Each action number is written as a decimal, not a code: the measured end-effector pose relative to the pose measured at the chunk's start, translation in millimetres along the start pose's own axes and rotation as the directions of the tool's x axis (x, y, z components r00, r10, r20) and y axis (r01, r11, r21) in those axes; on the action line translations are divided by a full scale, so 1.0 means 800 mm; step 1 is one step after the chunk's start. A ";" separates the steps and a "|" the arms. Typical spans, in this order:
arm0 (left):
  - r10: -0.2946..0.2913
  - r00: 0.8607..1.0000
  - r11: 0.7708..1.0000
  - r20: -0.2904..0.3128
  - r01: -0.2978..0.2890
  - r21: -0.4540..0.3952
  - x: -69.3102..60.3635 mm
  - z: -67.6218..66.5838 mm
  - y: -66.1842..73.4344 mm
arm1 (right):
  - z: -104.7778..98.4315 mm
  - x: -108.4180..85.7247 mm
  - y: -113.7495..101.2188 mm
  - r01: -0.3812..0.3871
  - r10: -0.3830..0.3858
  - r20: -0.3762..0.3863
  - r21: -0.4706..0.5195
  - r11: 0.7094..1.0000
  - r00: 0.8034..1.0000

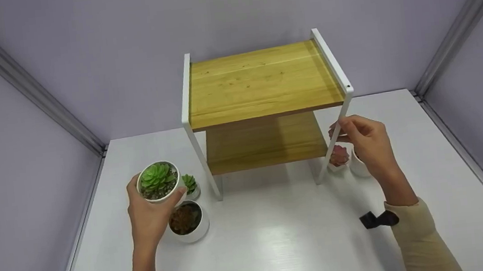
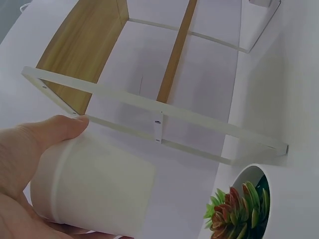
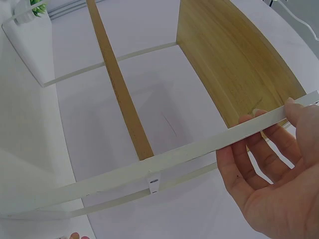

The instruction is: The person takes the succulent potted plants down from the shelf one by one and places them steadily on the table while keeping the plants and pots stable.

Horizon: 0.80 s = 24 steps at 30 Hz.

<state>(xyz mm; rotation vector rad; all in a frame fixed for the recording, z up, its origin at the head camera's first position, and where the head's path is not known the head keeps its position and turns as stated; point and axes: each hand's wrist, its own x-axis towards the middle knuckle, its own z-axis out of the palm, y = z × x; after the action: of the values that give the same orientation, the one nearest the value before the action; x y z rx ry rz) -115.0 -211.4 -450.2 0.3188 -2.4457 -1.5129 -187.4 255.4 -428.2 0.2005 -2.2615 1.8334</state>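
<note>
A white pot with a green succulent (image 1: 156, 177) is gripped in my left hand (image 1: 149, 215), thumb on one side and fingers round the other. It is held up left of the two-tier wooden shelf (image 1: 258, 84); in the left wrist view the white pot (image 2: 107, 186) is seen from its side, with the plant hidden. My right hand (image 1: 370, 144) holds the white front leg (image 1: 336, 136) at the shelf's right side. In the right wrist view, its thumb and fingers (image 3: 259, 154) lie on either side of the white frame (image 3: 189, 149).
Below the left hand stands a white pot with a reddish-brown succulent (image 1: 186, 220). A small green succulent (image 1: 189, 183) sits by the shelf's left leg. Right of the shelf are a pink succulent (image 1: 339, 156) and a white pot (image 1: 358, 168), partly hidden. Pale walls (image 1: 233, 10) enclose the white table (image 1: 275, 244).
</note>
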 end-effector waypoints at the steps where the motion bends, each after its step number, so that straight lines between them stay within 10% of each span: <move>1: -0.005 1.000 1.000 -0.001 0.005 0.003 0.000 -0.001 -0.002 | 0.000 0.000 0.000 -0.001 0.001 -0.001 -0.003 1.000 1.000; 24: -0.120 0.991 0.992 -0.053 0.122 0.024 0.005 -0.009 -0.046 | -0.003 -0.004 0.003 0.002 -0.002 -0.013 0.031 1.000 1.000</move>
<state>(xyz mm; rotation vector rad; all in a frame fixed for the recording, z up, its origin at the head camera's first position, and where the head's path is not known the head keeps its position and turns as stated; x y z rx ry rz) -114.5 -234.4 -479.6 0.5133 -2.4483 -1.5003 -184.8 258.1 -430.9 0.1952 -2.2243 1.8641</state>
